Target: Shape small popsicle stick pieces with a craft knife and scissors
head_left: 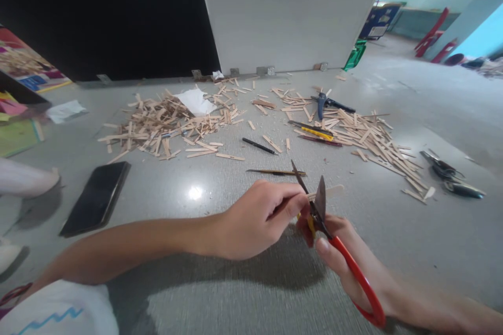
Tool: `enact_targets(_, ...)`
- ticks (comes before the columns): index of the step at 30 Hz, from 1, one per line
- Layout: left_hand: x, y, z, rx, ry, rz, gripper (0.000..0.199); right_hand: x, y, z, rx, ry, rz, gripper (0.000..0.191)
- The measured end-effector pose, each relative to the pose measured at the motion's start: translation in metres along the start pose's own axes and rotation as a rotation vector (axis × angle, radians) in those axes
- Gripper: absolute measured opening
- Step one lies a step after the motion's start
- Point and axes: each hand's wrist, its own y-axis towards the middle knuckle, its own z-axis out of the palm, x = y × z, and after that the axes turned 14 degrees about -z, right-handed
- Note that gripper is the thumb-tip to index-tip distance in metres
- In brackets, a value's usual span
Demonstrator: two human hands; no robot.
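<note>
In the head view, my right hand (349, 261) grips a pair of red-handled scissors (361, 277), whose dark blades stand apart and point up and away. Pinched in the fingers of my left hand (259, 220) is a pale wooden stick (334, 190), which passes by the scissor blades with its rounded end out to the right. Whether a blade touches the stick I cannot tell. Something yellow shows between the two hands, partly hidden by the fingers. Just beyond my left hand lies a thin brown craft knife or pen (275, 171).
Wooden stick pieces form a heap (157, 120) at left and a spread (369, 136) at right. Between them lie a black pen (259, 145) and a yellow cutter (318, 133). Pliers-like tools (451, 175) rest at right, a phone (96, 196) at left. A white panel (291, 15) stands behind.
</note>
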Motion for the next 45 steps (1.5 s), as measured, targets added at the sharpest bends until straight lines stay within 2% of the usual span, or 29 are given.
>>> enact_targets(11, -0.0010, -0.0009, -0.0027, 0.002, 0.090, 0.001, 0.039, 0.0007, -0.0009, 0.0005, -0.001, 0.005, 0.025, 0.063)
enact_targets(24, -0.0003, -0.0008, -0.0026, 0.007, 0.084, 0.008, 0.037, 0.0008, -0.0006, 0.0015, -0.013, 0.057, 0.024, 0.061)
enact_targets(39, -0.0007, -0.0011, -0.0026, 0.005, 0.101, -0.009, 0.039, -0.0009, -0.0005, 0.0010, -0.019, -0.008, 0.009, 0.063)
enact_targets(45, -0.0039, -0.0016, -0.0046, 0.054, 0.081, -0.012, 0.038, -0.0019, -0.0044, 0.0040, -0.033, -0.028, -0.020, 0.061)
